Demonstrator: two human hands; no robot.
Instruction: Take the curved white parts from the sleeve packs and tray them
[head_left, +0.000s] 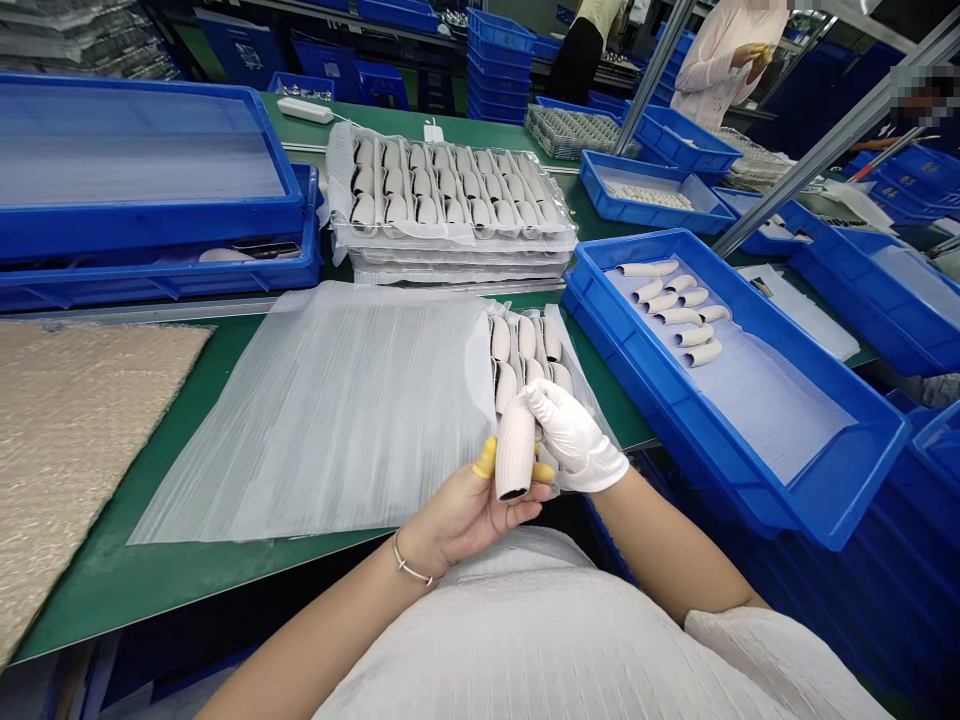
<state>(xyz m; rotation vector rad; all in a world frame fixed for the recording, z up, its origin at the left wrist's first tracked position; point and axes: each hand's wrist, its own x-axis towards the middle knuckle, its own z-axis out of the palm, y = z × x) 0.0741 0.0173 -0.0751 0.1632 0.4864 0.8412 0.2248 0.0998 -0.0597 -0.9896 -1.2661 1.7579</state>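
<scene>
Both hands hold one curved, ribbed, cream-coloured hollow piece [516,452], its dark open end facing down toward me. My left hand [480,510], with yellow finger cots on thumb and a finger, closes round its lower part. My right hand [574,435], in a white glove, grips its upper end. Just beyond them, similar hollow pieces [527,338] sit in rows between folds of white foam. A translucent white foam sheet [337,410] spreads over the table to the left of these rows.
At the right, a blue tray [795,440] holds several loose cream pieces [681,316]. Stacked layers of wrapped pieces [450,205] stand at the back. Blue trays [150,220] and a beige textured mat [82,430] lie left. A metal post [795,150] rises at right; another person [724,60] stands beyond.
</scene>
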